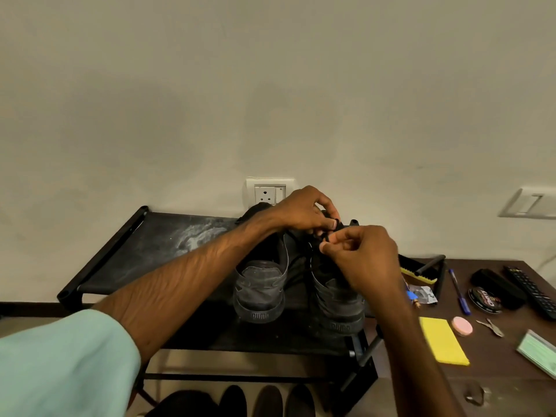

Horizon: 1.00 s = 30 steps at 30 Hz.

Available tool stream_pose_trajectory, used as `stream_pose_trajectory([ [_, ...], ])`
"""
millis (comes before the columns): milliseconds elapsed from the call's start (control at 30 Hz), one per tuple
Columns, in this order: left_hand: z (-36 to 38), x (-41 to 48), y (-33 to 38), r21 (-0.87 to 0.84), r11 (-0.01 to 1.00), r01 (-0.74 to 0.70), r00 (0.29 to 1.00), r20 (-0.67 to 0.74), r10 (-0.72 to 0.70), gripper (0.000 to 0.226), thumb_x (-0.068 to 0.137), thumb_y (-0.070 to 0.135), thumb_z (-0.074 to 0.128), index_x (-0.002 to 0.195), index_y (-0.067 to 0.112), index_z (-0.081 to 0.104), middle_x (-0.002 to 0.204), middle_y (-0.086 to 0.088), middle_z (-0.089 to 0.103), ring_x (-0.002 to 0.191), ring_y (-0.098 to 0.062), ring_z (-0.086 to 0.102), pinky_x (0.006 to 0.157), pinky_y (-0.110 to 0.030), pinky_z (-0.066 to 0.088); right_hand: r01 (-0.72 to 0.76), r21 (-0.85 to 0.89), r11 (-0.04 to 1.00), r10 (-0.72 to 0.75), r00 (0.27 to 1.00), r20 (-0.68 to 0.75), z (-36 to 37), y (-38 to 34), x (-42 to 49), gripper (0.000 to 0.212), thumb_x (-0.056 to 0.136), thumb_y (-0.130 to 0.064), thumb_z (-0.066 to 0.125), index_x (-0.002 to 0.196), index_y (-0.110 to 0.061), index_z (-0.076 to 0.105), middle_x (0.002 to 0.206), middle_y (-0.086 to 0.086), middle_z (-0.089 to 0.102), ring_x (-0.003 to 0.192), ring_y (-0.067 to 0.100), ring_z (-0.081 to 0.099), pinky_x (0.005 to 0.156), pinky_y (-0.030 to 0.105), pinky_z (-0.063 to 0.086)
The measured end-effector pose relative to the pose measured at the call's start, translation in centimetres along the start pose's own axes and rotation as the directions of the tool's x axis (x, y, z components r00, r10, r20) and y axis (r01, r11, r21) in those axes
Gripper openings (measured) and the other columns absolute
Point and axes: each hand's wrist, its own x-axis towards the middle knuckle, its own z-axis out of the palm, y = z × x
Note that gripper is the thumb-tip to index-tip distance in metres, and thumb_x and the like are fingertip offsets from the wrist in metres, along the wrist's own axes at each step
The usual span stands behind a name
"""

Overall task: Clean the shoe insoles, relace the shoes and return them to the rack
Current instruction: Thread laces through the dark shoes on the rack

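Although the yellow cloth (442,341) lies unused below and to the right of the right hand (361,257), both black Puma sneakers already stand on the top shelf of the shoe rack (144,245). The right sneaker (337,299) is under that hand, whose curled fingers pinch the black lace (337,225). Just beyond, the left hand (304,210) pinches the same lace. The left sneaker (260,284), under the left wrist, is untouched. The lacing of this last shoe is probably what remains; the insoles are hidden. A wall socket (266,194) is behind the left hand.
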Motion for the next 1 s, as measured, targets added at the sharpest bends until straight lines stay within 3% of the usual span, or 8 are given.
stream_pose_trajectory([
  [200,-1.2,-1.9,2.5,0.099,0.963,0.250,0.967,-0.082,-0.243,0.022,0.089,0.027,0.079,0.094,0.006,0.076,0.070,-0.005,0.075,0.049,-0.009,0.064,0.043,-0.017,0.046,0.097,-0.073,0.993,-0.106,0.986,-0.132,1.7,0.3,-0.4,0.003,0.088,-0.023,0.078,0.091,-0.025,0.078,0.065,-0.017,0.061,0.070,0.006,0.064,0.073,0.028,0.054],
  [333,-1.8,-4.2,4.6,-0.080,0.900,0.429,0.899,0.135,-0.417,0.045,0.094,0.043,0.069,0.102,-0.001,0.075,0.086,-0.011,0.078,0.070,-0.017,0.074,0.062,-0.019,0.059,0.150,-0.071,0.986,-0.158,0.978,-0.138,1.5,0.6,-0.4,0.015,0.090,-0.007,0.071,0.097,-0.017,0.081,0.067,-0.017,0.060,0.062,0.000,0.061,0.064,0.016,0.052],
  [467,-0.3,-6.0,4.8,-0.197,0.905,0.376,0.925,0.027,-0.378,0.035,0.093,0.034,0.073,0.106,0.001,0.074,0.086,-0.013,0.078,0.079,-0.025,0.078,0.080,-0.031,0.063,0.102,0.144,0.984,-0.118,0.987,0.106,-1.1,1.4,0.4,0.027,0.090,0.008,0.065,0.102,-0.012,0.079,0.081,-0.004,0.077,0.079,0.001,0.073,0.075,0.013,0.058],
  [600,2.1,-6.8,4.5,-0.217,0.926,0.310,0.931,-0.128,-0.342,0.021,0.087,0.023,0.080,0.100,0.007,0.076,0.083,-0.007,0.077,0.072,-0.020,0.077,0.077,-0.033,0.064,-0.126,0.406,0.905,-0.036,0.930,0.366,-3.6,2.3,1.3,0.033,0.095,0.017,0.053,0.112,-0.002,0.074,0.096,0.011,0.079,0.096,0.019,0.077,0.085,0.027,0.062],
  [700,3.4,-7.1,3.7,-0.227,0.935,0.273,0.910,-0.254,-0.327,0.012,0.085,0.015,0.082,0.095,0.012,0.077,0.081,-0.004,0.076,0.066,-0.014,0.076,0.070,-0.026,0.063,-0.190,0.474,0.860,-0.011,0.921,0.390,-4.2,2.9,1.9,0.034,0.096,0.017,0.049,0.113,-0.001,0.071,0.102,0.014,0.078,0.099,0.024,0.076,0.085,0.030,0.062],
  [767,3.8,-7.2,3.0,-0.257,0.930,0.264,0.881,-0.328,-0.341,0.007,0.085,0.011,0.081,0.090,0.012,0.077,0.077,-0.003,0.077,0.064,-0.013,0.075,0.074,-0.031,0.064,-0.165,0.528,0.833,0.019,0.963,0.270,-4.6,3.4,2.7,0.030,0.095,0.016,0.053,0.111,-0.001,0.072,0.100,0.014,0.079,0.096,0.025,0.077,0.081,0.029,0.063],
  [867,4.3,-7.2,2.1,-0.231,0.943,0.241,0.861,-0.397,-0.317,0.007,0.088,0.011,0.078,0.082,0.014,0.077,0.072,0.001,0.077,0.064,-0.009,0.074,0.081,-0.034,0.063,-0.093,0.392,0.915,0.048,0.991,0.122,-4.3,4.1,4.5,0.019,0.093,0.004,0.065,0.103,-0.007,0.077,0.093,0.007,0.080,0.092,0.021,0.077,0.080,0.030,0.063],
  [1000,4.8,-7.3,2.1,-0.190,0.956,0.222,0.856,-0.431,-0.284,0.007,0.087,0.014,0.079,0.081,0.018,0.076,0.068,0.003,0.075,0.063,-0.003,0.073,0.082,-0.032,0.062,-0.078,0.107,0.991,0.038,0.943,0.330,-2.1,4.1,6.6,0.015,0.099,-0.014,0.065,0.100,-0.016,0.080,0.075,-0.014,0.073,0.072,0.000,0.065,0.062,0.017,0.049],
])
